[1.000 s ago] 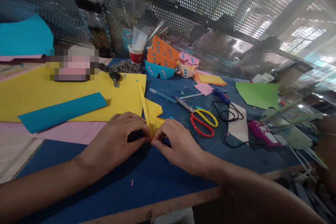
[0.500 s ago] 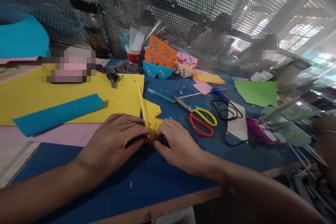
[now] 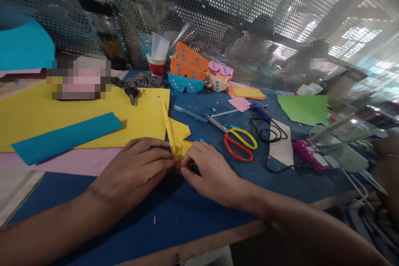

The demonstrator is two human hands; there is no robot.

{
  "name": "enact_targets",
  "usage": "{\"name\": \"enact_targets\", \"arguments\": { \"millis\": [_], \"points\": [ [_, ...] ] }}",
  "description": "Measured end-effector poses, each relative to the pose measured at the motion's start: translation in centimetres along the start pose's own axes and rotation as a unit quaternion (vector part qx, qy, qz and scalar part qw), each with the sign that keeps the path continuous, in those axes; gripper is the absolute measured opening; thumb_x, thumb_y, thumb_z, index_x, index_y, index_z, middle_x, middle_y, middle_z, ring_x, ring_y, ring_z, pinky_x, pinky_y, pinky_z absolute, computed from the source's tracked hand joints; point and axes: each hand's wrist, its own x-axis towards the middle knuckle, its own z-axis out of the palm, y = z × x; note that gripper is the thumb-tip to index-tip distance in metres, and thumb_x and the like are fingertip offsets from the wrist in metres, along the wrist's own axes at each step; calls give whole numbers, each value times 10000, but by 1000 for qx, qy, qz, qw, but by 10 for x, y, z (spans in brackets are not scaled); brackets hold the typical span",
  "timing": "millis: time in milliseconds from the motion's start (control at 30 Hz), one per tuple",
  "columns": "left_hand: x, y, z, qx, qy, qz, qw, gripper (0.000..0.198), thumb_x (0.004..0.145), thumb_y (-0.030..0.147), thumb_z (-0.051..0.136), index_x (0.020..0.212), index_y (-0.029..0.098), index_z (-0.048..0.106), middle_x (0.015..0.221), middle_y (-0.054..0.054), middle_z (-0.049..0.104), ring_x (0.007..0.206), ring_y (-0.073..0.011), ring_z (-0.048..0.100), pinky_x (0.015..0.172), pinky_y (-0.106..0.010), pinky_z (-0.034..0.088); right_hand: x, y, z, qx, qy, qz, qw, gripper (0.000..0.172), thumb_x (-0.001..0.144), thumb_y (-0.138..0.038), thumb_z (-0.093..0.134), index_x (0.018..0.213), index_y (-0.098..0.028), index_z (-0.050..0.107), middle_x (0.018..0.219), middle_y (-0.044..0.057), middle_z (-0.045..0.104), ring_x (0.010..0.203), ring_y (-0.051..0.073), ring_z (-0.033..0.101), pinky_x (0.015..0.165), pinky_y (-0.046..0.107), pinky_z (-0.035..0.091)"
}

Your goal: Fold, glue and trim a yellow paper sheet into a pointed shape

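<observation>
A folded yellow paper piece lies on the blue tabletop, with a narrow upright strip along its left side. My left hand is closed at the near left edge of this piece, its fingertips pressed together on it. From the right, my right hand pinches the same piece near its lower end. The fingertips of both hands almost meet and hide the part of the paper between them. Scissors with red and yellow handles lie to the right of my right hand, spread a little apart.
A folded blue strip lies on a large yellow sheet at left. Behind are keys, a paper cup and orange cutouts. A glue gun with black cord and green paper are at right.
The fingers of my left hand have drawn closer together over the yellow piece. The whole view has shifted slightly; my right hand keeps its pinch.
</observation>
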Motion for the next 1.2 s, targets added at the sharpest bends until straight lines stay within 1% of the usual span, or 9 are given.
{"name": "enact_targets", "arguments": {
  "millis": [133,333,533,800,867,967,1067,1200],
  "points": [
    [-2,2,1,14,1,5,1000,401,1317,281,526,1132,254,880,1085,-24,939,1170,-270,806,978,-434,604,0,-1,-1,1,-13,11,1000,227,1137,-185,819,1009,-261,647,1153,57,791,1128,267,723,1026,441,525],
    [-8,2,2,19,-2,-10,1000,343,1266,235,597,1131,274,910,1091,-29,936,1202,-271,801,1014,-415,612,1,-3,-2,1,-22,23,1000,224,1155,-213,822,1017,-256,652,1157,63,786,1135,276,726,1034,457,535],
    [-11,2,3,43,-28,-10,999,388,1274,242,537,1164,277,907,1108,-45,933,1241,-307,794,1023,-464,628,0,-4,-3,8,-15,28,999,266,1146,-218,853,1010,-259,628,1147,57,770,1132,272,731,1015,444,544],
    [-13,3,4,36,-38,0,999,390,1281,217,503,1155,232,872,1198,-96,890,1231,-305,792,1035,-464,657,0,-5,-4,24,-9,34,999,294,1133,-200,869,1005,-265,613,1132,39,762,1126,259,729,1011,434,553],
    [-14,2,5,32,-44,-1,999,360,1266,193,520,1169,230,866,1253,-104,887,1262,-307,795,1073,-471,660,0,-6,-5,25,-9,40,999,296,1127,-192,868,1006,-267,608,1138,41,760,1132,261,734,1016,433,556],
    [-14,0,6,26,-49,19,998,339,1244,160,537,1221,223,869,1275,-99,906,1338,-301,803,1170,-465,646,0,-6,-5,26,-10,48,998,282,1116,-186,857,1027,-270,603,1148,43,756,1132,265,736,1021,439,559],
    [-15,-2,5,30,-58,36,997,358,1245,160,524,1275,220,876,1288,-87,932,1332,-280,826,1242,-461,610,1,-6,-4,28,-10,48,998,268,1101,-168,834,1045,-272,593,1155,47,756,1127,266,729,1019,445,557],
    [-17,-4,-2,9,-79,17,997,399,1189,142,560,1397,276,873,1380,-49,947,1328,-254,850,1308,-450,564,1,-5,-4,29,-4,41,999,268,1076,-137,795,1035,-279,571,1160,51,762,1127,262,722,1012,443,552]
  ]
}}
